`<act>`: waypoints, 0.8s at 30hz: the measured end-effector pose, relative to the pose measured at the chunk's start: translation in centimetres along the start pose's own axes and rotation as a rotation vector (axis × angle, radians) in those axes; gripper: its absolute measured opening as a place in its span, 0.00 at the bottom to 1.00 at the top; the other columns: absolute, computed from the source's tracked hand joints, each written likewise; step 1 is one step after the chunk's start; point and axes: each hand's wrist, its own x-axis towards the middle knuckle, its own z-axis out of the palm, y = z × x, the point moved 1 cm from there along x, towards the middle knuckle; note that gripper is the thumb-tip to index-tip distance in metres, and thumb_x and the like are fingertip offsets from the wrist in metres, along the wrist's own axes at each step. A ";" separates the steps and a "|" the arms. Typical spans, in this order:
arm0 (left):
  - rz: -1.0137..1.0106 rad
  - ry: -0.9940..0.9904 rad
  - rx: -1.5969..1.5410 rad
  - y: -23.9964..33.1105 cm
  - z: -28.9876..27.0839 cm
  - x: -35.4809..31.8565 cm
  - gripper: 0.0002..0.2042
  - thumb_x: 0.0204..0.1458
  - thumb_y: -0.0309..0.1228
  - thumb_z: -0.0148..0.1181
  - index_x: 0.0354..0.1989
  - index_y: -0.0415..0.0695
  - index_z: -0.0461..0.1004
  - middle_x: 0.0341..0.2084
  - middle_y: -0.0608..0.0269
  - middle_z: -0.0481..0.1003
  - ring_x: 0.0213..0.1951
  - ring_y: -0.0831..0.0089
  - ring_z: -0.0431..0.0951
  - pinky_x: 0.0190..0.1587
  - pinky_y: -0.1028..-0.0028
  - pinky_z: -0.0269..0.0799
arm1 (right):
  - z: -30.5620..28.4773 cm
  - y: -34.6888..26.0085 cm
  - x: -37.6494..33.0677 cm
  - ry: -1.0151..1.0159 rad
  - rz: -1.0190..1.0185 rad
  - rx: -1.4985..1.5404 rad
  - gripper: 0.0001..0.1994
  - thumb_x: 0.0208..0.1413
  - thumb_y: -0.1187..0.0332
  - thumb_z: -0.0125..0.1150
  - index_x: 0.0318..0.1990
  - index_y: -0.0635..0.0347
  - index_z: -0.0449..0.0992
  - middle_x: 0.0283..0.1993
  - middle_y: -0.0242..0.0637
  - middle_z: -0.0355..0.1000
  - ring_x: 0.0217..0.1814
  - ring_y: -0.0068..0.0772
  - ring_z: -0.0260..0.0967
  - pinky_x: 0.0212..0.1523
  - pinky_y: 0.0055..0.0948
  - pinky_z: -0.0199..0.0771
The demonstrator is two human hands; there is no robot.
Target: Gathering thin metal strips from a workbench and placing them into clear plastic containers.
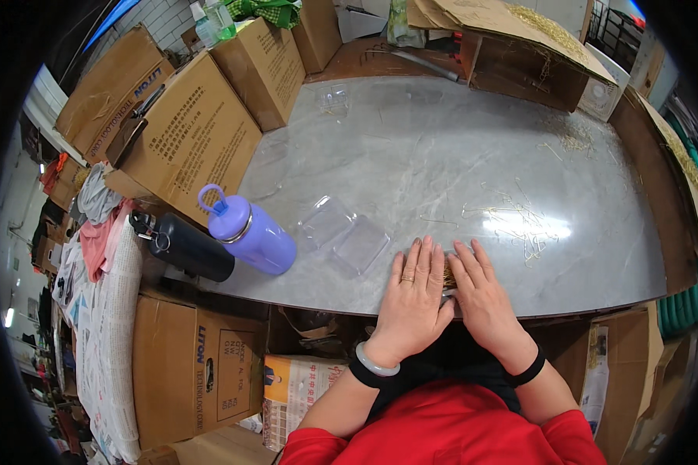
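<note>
My left hand (416, 298) and my right hand (482, 301) lie side by side near the front edge of the table, fingers stretched forward and close together. In the narrow gap between them shows a small bundle of thin gold-coloured wire pieces (448, 276), mostly covered by my hands. Left of my left hand, a clear plastic box (347, 232) lies spread on the tabletop. Loose gold wire pieces, some with bent ends (526, 225), are scattered beyond my right hand.
A purple bottle (262, 236) and a black bottle (190, 246) stand at the left edge of the grey table (411, 163). Cardboard boxes (190, 136) line the left side. An open carton (523, 74) with gold wire on top sits at the far right. Another small clear box (333, 101) lies far back.
</note>
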 end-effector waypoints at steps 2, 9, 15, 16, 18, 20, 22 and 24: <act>0.000 -0.009 0.007 -0.1 0.2 0.1 0.44 0.54 0.39 0.58 0.74 0.29 0.44 0.73 0.36 0.49 0.73 0.45 0.52 0.73 0.48 0.45 | 0.0 0.0 -0.2 -0.002 -0.008 -0.019 0.28 0.56 0.75 0.60 0.66 0.69 0.64 0.73 0.52 0.56 0.77 0.62 0.47 0.71 0.44 0.62; -0.015 0.016 -0.263 -1.0 -0.6 -0.4 0.48 0.54 0.41 0.59 0.75 0.30 0.36 0.74 0.37 0.46 0.74 0.44 0.50 0.73 0.48 0.42 | -0.9 -0.3 -1.3 0.088 0.024 -0.041 0.28 0.56 0.77 0.58 0.65 0.73 0.63 0.73 0.54 0.56 0.77 0.65 0.47 0.71 0.46 0.61; -0.032 -0.022 -0.302 -1.1 -0.2 0.0 0.47 0.54 0.39 0.59 0.74 0.29 0.36 0.73 0.37 0.48 0.73 0.42 0.52 0.74 0.49 0.42 | -0.7 1.1 -2.4 0.037 0.119 -0.117 0.28 0.56 0.77 0.57 0.65 0.73 0.64 0.73 0.55 0.56 0.77 0.65 0.47 0.71 0.45 0.62; -0.059 -0.053 -0.234 -0.9 0.0 0.0 0.47 0.54 0.38 0.59 0.74 0.29 0.36 0.73 0.36 0.49 0.72 0.41 0.53 0.74 0.49 0.43 | -1.1 1.1 -2.6 0.010 0.123 -0.099 0.28 0.56 0.76 0.56 0.65 0.73 0.64 0.73 0.55 0.56 0.77 0.65 0.48 0.71 0.45 0.61; -0.059 -0.045 -0.199 -0.8 -0.6 -0.1 0.44 0.55 0.36 0.58 0.74 0.28 0.41 0.72 0.37 0.52 0.72 0.42 0.54 0.74 0.50 0.44 | -0.9 1.5 -3.2 0.030 0.081 -0.119 0.28 0.55 0.75 0.57 0.66 0.71 0.64 0.73 0.54 0.57 0.77 0.63 0.49 0.72 0.45 0.60; -0.051 -0.051 -0.167 -1.0 -1.1 -0.2 0.44 0.55 0.37 0.60 0.73 0.27 0.42 0.70 0.36 0.55 0.70 0.45 0.58 0.74 0.49 0.45 | -2.1 1.9 -4.4 0.083 0.124 -0.135 0.28 0.55 0.75 0.57 0.66 0.70 0.64 0.73 0.54 0.57 0.77 0.61 0.49 0.73 0.49 0.57; -0.032 -0.057 -0.183 -1.2 -0.8 -0.3 0.44 0.55 0.36 0.60 0.73 0.27 0.42 0.71 0.36 0.54 0.70 0.45 0.58 0.74 0.49 0.45 | -3.1 3.5 -6.5 0.092 0.225 -0.223 0.28 0.56 0.74 0.58 0.65 0.69 0.65 0.73 0.54 0.57 0.77 0.61 0.49 0.74 0.51 0.55; -0.029 -0.062 -0.189 -1.1 -0.6 -0.2 0.43 0.55 0.36 0.59 0.73 0.27 0.42 0.71 0.37 0.54 0.70 0.46 0.58 0.74 0.49 0.45 | -4.4 6.2 -9.4 0.128 0.351 -0.321 0.28 0.56 0.73 0.61 0.65 0.68 0.65 0.73 0.55 0.57 0.76 0.60 0.52 0.74 0.56 0.51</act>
